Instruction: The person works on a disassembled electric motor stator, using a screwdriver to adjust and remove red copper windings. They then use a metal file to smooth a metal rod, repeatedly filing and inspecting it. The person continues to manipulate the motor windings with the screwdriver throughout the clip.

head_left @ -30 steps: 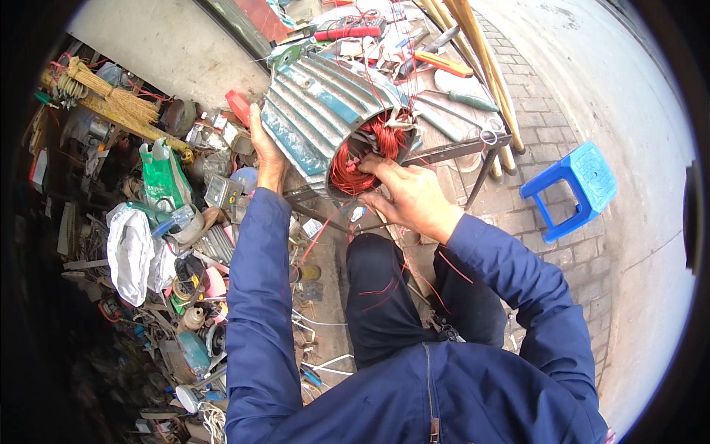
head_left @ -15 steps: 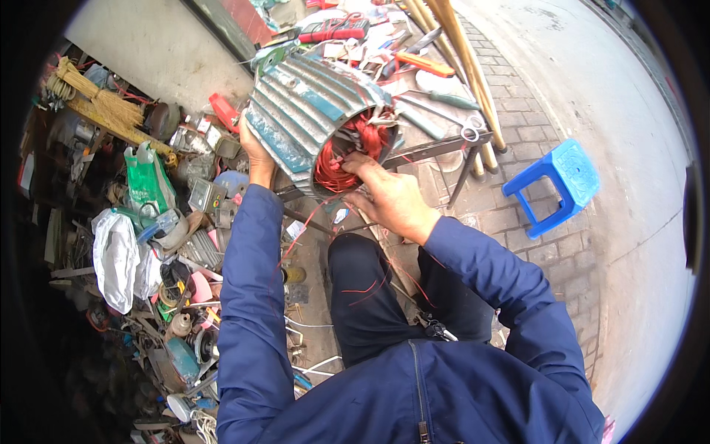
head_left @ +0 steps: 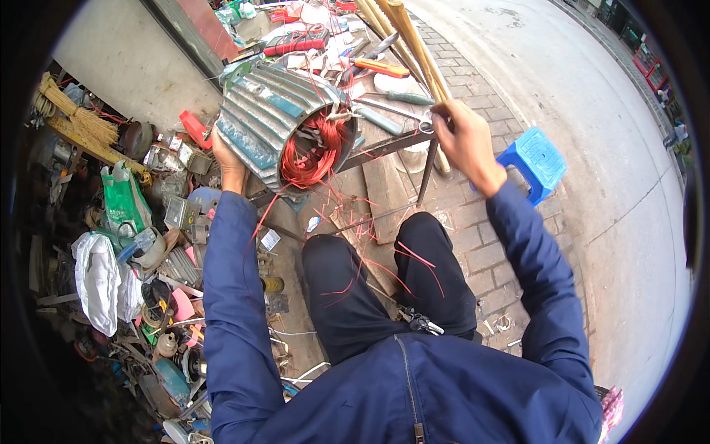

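Observation:
My left hand (head_left: 228, 164) wraps round the near left side of a ribbed motor housing (head_left: 260, 111), grey metal with worn blue-green paint, tilted on the table's edge. Bundles of red winding wire (head_left: 307, 166) fill its open end, which faces me. Loose red strands hang from it toward my knees. My right hand (head_left: 464, 144) is at the table's right corner, away from the motor. Its thumb and fingers are bent together at the ring handles of a pair of scissors (head_left: 424, 122); part of the grip is hidden behind the fingers.
Beside the motor on the table lie an orange-handled knife (head_left: 381, 67), a green-handled screwdriver (head_left: 409, 98) and a red multimeter (head_left: 296, 43). Wooden poles (head_left: 421, 48) lean at the right. A blue stool (head_left: 535, 164) stands on the paving. Piled scrap (head_left: 174, 281) crowds the left.
My right hand has left the wire in the motor's opening and moved right to the scissors. My left hand stays on the housing. The whole view has shifted somewhat.

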Available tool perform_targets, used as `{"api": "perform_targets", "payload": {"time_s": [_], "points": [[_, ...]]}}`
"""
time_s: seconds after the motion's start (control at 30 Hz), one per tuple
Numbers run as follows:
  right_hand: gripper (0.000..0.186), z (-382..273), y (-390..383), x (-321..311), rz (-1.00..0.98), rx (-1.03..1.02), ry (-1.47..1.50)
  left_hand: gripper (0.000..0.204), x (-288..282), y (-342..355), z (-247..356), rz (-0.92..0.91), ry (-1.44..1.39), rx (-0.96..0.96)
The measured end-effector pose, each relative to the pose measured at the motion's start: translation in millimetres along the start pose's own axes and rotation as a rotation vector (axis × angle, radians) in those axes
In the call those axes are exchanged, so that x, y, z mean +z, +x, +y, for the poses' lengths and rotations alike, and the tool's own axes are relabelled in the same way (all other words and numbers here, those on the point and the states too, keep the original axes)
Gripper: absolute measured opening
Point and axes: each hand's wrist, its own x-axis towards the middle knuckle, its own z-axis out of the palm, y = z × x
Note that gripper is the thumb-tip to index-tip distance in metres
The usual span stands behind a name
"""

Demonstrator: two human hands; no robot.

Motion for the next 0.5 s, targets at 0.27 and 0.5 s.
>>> {"api": "perform_targets", "payload": {"time_s": [0.27, 0.5], "points": [[0.011, 65, 16, 33, -0.457, -0.077, -0.399, 0.047, 12, -6, 14, 0.009, -0.005, -0.036], [0.013, 43, 25, 15, -0.624, -0.075, -0.487, 0.056, 31, -18, 36, 0.049, -0.021, -0.137]]}}
